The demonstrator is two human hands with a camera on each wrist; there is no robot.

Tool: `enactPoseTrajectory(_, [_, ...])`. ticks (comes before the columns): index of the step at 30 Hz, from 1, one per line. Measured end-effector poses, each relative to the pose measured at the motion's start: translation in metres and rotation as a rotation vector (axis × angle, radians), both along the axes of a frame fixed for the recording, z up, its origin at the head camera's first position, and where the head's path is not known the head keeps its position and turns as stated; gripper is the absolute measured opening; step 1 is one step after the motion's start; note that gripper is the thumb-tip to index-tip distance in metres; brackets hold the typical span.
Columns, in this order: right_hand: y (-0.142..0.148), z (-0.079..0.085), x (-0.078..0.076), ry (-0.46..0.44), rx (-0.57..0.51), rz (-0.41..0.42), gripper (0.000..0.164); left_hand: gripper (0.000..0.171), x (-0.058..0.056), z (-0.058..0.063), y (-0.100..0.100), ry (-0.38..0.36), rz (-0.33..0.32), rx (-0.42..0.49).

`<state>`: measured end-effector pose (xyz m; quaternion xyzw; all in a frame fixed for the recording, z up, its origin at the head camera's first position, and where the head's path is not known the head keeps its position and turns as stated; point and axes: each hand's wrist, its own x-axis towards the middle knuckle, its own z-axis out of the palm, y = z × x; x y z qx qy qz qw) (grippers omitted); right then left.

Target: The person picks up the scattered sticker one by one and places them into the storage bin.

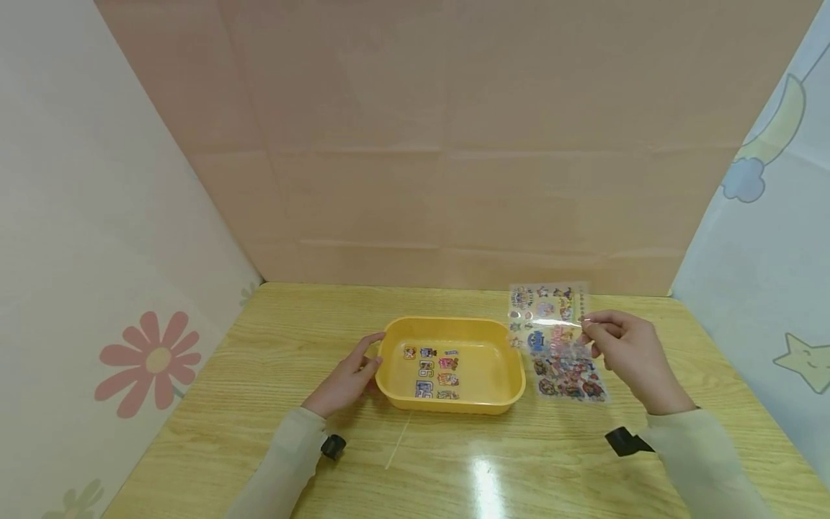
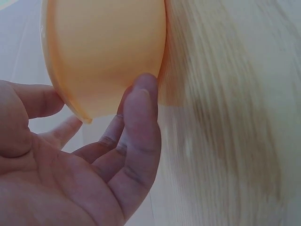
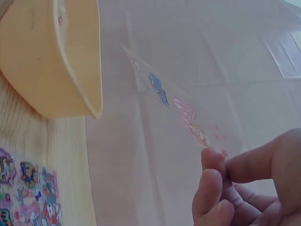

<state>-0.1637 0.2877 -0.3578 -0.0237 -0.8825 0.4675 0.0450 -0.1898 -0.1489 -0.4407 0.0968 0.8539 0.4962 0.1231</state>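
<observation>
At the left end of a yellow plastic tray [image 1: 447, 406], my left hand [image 1: 346, 378] grips the end, one digit at the rim and other fingers curled against the outer wall [image 2: 108, 52]. My right hand [image 1: 625, 353] pinches the edge of a clear sticker sheet [image 1: 545, 310] between thumb and fingers. That sheet is raised right of the tray, printed with small colourful cartoon figures; in the right wrist view it is seen nearly edge-on. Below it on the table lies a second sticker sheet [image 1: 570, 382], its top partly overlapped by the raised one. Several stickers [image 1: 447, 364] show inside the tray.
The wood-grain table [image 1: 519, 468] ends at a beige back wall covering [image 1: 415, 180]. Pale side panels with a flower [image 1: 158, 360] and a star [image 1: 807, 360] stand left and right. Dark wrist devices [image 1: 333, 447] are worn at both sleeves.
</observation>
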Motion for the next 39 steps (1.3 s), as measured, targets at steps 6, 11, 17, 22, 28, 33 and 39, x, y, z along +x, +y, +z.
enactPoseTrajectory(6, [-0.012, 0.006, -0.001, 0.002, 0.046, 0.025, 0.045, 0.048, 0.000, 0.001, 0.000, 0.001, -0.005, 0.001])
enactPoseTrajectory(11, [-0.021, 0.007, -0.005, -0.012, 0.045, 0.061, 0.045, 0.048, -0.001, 0.002, 0.000, 0.001, -0.002, -0.007])
enactPoseTrajectory(17, [-0.034, 0.007, -0.009, -0.022, 0.045, 0.104, 0.040, 0.048, -0.001, 0.000, 0.001, 0.005, 0.009, -0.021])
enactPoseTrajectory(22, [-0.047, 0.007, -0.013, -0.036, 0.055, 0.157, 0.033, 0.047, -0.001, -0.003, 0.001, -0.006, 0.026, -0.029])
enactPoseTrajectory(28, [-0.062, 0.004, -0.018, -0.039, 0.034, 0.229, 0.028, 0.047, -0.001, -0.005, 0.002, 0.003, 0.031, -0.026])
enactPoseTrajectory(33, [-0.072, 0.001, -0.022, -0.053, 0.040, 0.252, 0.025, 0.046, -0.002, -0.006, 0.002, 0.006, 0.032, -0.028])
enactPoseTrajectory(39, [-0.082, -0.003, -0.025, -0.097, 0.060, 0.260, 0.025, 0.046, 0.000, -0.004, 0.002, 0.011, 0.023, -0.029])
